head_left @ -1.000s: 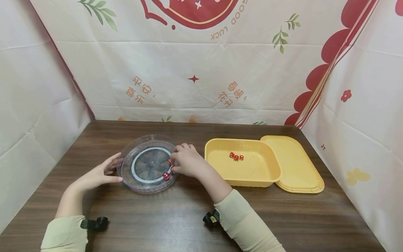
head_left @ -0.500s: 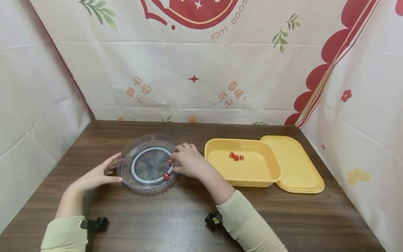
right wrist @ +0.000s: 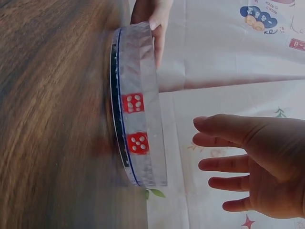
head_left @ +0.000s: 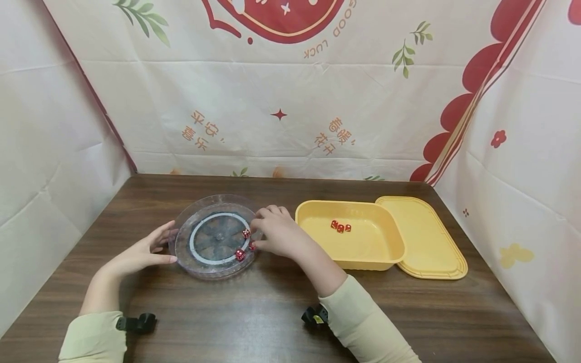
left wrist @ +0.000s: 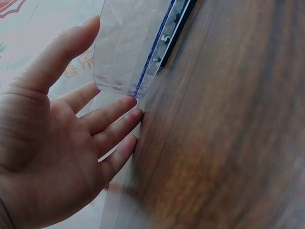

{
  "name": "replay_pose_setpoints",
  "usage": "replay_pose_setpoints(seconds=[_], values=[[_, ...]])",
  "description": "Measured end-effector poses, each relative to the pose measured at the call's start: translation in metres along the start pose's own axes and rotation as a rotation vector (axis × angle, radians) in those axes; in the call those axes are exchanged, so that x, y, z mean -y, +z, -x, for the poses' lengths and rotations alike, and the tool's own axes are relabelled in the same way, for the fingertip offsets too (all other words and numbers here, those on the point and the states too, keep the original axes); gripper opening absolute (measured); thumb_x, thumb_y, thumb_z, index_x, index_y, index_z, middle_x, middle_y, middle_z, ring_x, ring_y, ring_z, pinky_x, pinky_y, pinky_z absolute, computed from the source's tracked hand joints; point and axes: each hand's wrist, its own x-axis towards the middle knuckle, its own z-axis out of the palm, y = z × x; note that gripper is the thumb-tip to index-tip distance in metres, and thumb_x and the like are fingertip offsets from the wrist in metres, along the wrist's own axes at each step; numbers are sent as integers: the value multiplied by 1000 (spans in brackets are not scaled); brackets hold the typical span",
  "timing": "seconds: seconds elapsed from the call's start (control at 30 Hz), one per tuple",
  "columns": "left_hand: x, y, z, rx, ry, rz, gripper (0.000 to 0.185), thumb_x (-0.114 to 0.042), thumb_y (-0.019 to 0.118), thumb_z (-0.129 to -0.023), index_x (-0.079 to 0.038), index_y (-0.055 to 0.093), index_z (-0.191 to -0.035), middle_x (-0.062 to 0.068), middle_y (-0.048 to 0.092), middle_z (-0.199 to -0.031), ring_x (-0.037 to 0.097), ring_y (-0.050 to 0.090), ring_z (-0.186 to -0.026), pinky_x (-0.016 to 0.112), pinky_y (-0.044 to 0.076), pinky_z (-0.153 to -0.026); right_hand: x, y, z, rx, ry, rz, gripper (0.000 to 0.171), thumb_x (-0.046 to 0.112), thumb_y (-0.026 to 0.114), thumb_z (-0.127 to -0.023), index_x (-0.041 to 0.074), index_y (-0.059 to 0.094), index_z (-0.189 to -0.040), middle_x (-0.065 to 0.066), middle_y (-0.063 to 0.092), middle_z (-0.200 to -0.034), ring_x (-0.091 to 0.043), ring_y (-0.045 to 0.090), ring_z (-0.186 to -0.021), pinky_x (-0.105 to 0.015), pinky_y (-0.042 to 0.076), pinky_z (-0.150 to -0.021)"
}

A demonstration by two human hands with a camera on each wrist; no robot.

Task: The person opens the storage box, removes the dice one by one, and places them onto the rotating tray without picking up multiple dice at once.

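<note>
On the table (head_left: 254, 317), three red dice (head_left: 240, 254) are contained in the clear round tray (head_left: 220, 238), near its right side; three other dice (head_left: 341, 229) are contained in the yellow box (head_left: 363, 249), its lid (head_left: 436, 249) laid off beside it; by this even split, the work may be judged about half done, with three dice left to be moved; the tray's left edge is touched by the loosely extended left hand (head_left: 141, 251); nothing is gripped by the right hand (head_left: 279, 233), its fingers outstretched near the tray's edge.
</note>
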Motion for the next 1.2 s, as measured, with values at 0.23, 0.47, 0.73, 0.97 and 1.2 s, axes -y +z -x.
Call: replay_pose_setpoints(seconds=[0.23,0.47,0.73,0.97,1.2], values=[[0,0,0,-1,-2,0,94,-16,72,-86,-1,6,-152,33,20,-148,50,21,-134,61,25,-103,-6,-6,10,-30,8,0,26,33,73,-84,18,72,-105,-4,58,-118,-26,44,-116,-46,32,-100],[2,0,1,-1,-4,4,93,-16,72,-86,-1,7,-152,33,21,-148,49,22,-134,61,25,-103,-13,-10,19,-48,19,14,29,33,73,-85,17,70,-108,-7,57,-121,-27,44,-118,-46,30,-102],[2,0,0,1,-5,7,94,-16,72,-86,-2,6,-152,33,20,-148,50,21,-134,61,25,-103,-23,-10,30,-67,41,-6,30,35,73,-85,15,70,-107,-7,57,-121,-27,44,-117,-44,30,-102],[1,0,1,2,-10,21,94,-16,72,-86,-3,6,-152,33,20,-148,49,21,-135,61,24,-104,-32,-10,40,-70,96,-29,30,34,74,-85,15,70,-107,-7,57,-120,-27,44,-118,-45,30,-103],[2,0,0,1,-9,18,94,-16,72,-86,-4,6,-153,33,20,-149,50,20,-135,61,24,-104,-46,-12,51,-90,153,-61,27,30,76,-83,14,70,-103,-9,56,-120,-30,43,-120,-47,30,-104]])
